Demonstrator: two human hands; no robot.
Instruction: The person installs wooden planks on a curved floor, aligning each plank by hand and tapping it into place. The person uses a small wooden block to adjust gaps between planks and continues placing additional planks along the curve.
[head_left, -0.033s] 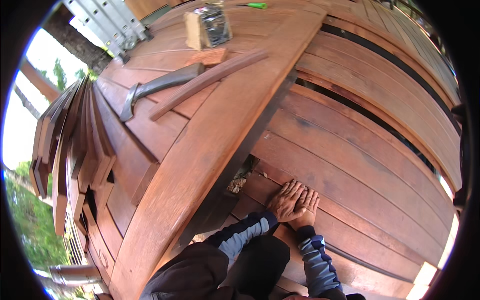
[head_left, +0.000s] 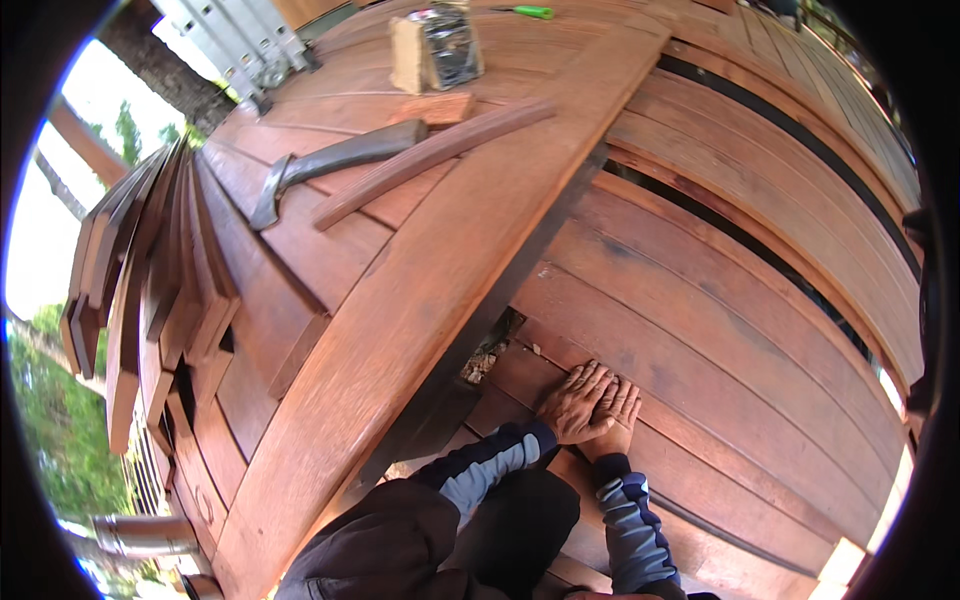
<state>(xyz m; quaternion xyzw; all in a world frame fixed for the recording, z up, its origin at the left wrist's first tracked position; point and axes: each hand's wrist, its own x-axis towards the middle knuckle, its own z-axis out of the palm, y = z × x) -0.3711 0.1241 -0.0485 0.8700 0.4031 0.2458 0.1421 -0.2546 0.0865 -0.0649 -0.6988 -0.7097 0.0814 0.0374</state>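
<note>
My left hand (head_left: 572, 404) and my right hand (head_left: 614, 424) lie side by side, touching, on a reddish-brown deck board (head_left: 665, 445). The fingers of both are stretched out flat and point away from me. Part of the left hand rests against the right one. Nothing shows in either palm, though their undersides are hidden. Just left of the hands, the near boards stop at a gap (head_left: 492, 352) with light debris in it.
A raised plank (head_left: 400, 300) runs diagonally to my left. Beyond it lie a dark curved tool with a flared end (head_left: 335, 163), a wooden strip (head_left: 430, 165), a wood block (head_left: 435, 108), a package (head_left: 450, 50) and a green-handled tool (head_left: 533, 12). Boards (head_left: 205, 290) fan out far left, near a metal ladder (head_left: 225, 50).
The view has turned slightly, so the tools and raised plank sit a little farther right and higher. My hands keep their place on the board.
</note>
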